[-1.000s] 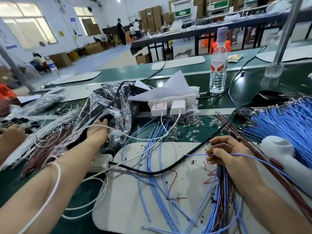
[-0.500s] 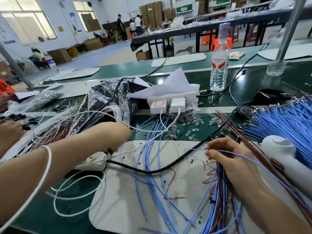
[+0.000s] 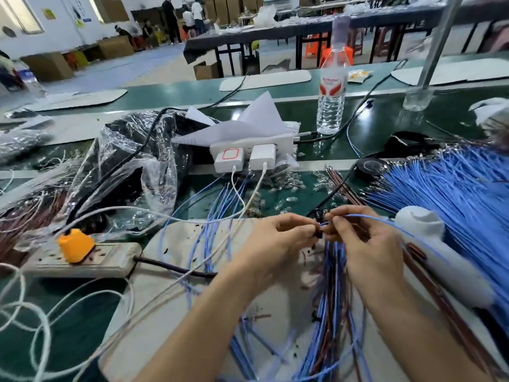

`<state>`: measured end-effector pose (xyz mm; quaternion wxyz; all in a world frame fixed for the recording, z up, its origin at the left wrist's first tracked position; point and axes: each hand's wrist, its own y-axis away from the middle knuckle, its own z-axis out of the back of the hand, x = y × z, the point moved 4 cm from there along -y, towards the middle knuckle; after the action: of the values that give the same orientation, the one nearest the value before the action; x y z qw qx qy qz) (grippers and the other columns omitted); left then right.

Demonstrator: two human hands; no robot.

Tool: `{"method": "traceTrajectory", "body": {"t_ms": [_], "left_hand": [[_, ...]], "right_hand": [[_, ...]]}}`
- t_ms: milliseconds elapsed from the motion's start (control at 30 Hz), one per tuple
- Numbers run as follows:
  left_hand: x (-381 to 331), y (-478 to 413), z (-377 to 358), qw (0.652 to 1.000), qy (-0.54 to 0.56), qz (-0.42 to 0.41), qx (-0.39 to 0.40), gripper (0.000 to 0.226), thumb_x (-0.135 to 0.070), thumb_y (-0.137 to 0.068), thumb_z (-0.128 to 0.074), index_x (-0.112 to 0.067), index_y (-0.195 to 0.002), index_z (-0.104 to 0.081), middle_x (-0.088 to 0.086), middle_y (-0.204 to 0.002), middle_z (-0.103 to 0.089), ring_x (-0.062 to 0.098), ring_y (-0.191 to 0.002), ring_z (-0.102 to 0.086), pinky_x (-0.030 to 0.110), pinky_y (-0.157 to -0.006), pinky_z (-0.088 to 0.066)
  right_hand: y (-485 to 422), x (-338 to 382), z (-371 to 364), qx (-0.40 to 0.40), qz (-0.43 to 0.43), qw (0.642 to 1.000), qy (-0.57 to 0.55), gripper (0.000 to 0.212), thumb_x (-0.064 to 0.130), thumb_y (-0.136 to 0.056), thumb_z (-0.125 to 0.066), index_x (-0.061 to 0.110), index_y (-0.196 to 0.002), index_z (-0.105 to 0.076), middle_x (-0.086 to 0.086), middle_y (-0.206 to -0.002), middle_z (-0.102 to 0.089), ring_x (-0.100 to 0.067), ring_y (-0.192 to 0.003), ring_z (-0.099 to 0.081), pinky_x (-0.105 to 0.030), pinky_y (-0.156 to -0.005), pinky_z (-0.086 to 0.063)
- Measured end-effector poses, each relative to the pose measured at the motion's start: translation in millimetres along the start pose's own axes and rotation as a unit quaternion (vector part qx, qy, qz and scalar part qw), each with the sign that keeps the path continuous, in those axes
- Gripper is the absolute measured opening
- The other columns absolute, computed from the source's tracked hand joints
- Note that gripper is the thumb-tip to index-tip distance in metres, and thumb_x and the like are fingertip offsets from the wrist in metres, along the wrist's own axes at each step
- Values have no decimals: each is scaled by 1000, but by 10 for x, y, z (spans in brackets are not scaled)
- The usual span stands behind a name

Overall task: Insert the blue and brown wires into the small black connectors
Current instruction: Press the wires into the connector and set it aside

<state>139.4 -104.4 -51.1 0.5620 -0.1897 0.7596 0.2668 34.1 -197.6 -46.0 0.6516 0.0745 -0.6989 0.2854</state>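
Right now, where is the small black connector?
Head view, just right of centre: the small black connector is pinched by the left hand, against the thin blue wire the right hand holds.

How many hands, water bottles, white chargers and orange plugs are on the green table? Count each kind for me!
Hands: 2, the left hand pinching a black connector, the right hand pinching a blue wire
Water bottle: 1
White chargers: 2
Orange plug: 1
Total: 6
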Motion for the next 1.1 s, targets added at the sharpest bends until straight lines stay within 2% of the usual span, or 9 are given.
{"method": "traceTrajectory", "body": {"t_ms": [100, 200, 300, 433, 533, 733, 900, 1000, 1100], "left_hand": [[38, -1, 14, 999, 38, -33, 15, 21, 9, -82, -63, -10, -76, -71, 10, -82, -68, 14, -74, -65, 17, -71, -54], [58, 13, 49, 996, 50, -66, 17, 27, 8, -79, -68, -17, -70, -65, 8, -89, -69, 17, -83, -64, 24, -81, -53], [43, 37, 54, 993, -18, -109, 29, 25, 4, -79, -71, -16, -74, -56, 0, -91, -70, 13, -82, -65, 19, -76, -50], [-30, 82, 39, 976, -111, -184, 27, 26, -1, -82, -70, -24, -82, -58, -3, -95, -71, 13, -92, -67, 23, -77, -53], [-68, 88, 39, 960, -149, -237, 10, 26, -2, -83, -70, -22, -94, -58, -5, -98, -71, 12, -98, -65, 26, -82, -52], [-85, 88, 47, 951, -142, -275, 0, 34, 1, -85, -65, -28, -98, -57, -2, -101, -70, 16, -103, -65, 25, -91, -49], [-122, 129, 25, 934, -178, -310, -9, 29, 0, -86, -65, -22, -102, -56, 0, -102, -69, 16, -102, -65, 28, -86, -51], [-127, 139, 21, 929, -204, -309, -12, 24, 0, -86, -65, -16, -103, -57, -4, -102, -69, 13, -103, -64, 32, -86, -51], [-130, 148, 14, 928, -211, -306, -16, 23, 0, -86, -65, -14, -102, -57, -4, -101, -70, 11, -102, -64, 29, -84, -49]], "right_hand": [[8, 85, 36, -41, 44, 998, 21, 27, 9, -95, -55, 30, -79, -62, 6, -78, -72, -8, -69, -69, -15, -64, -52], [41, 179, 47, -61, 55, 996, -38, 22, 15, -101, -44, 27, -87, -56, -3, -83, -72, -18, -69, -71, -25, -63, -56], [108, 284, 85, -99, 75, 990, -66, 23, 25, -102, -37, 27, -86, -53, -6, -79, -69, -26, -66, -67, -34, -63, -55], [201, 413, 105, -118, 117, 982, -88, 26, 26, -102, -31, 23, -85, -51, -4, -74, -67, -26, -61, -62, -33, -61, -50], [249, 508, 112, -130, 148, 974, -113, 26, 25, -102, -30, 25, -86, -49, -8, -73, -67, -26, -55, -61, -32, -55, -48], [305, 614, 104, -106, 215, 962, -130, 21, 35, -104, -32, 27, -92, -47, -9, -73, -66, -25, -55, -65, -35, -48, -46], [332, 594, 63, -77, 260, 959, -87, 22, 36, -104, -32, 36, -95, -52, -17, -74, -62, -25, -56, -64, -38, -50, -45], [330, 582, 75, -66, 282, 955, -65, 24, 32, -105, -30, 38, -97, -52, -12, -78, -62, -23, -58, -64, -39, -50, -45], [327, 563, 78, -63, 289, 953, -58, 23, 30, -105, -30, 38, -98, -51, -6, -78, -63, -22, -59, -65, -39, -50, -46]]}}
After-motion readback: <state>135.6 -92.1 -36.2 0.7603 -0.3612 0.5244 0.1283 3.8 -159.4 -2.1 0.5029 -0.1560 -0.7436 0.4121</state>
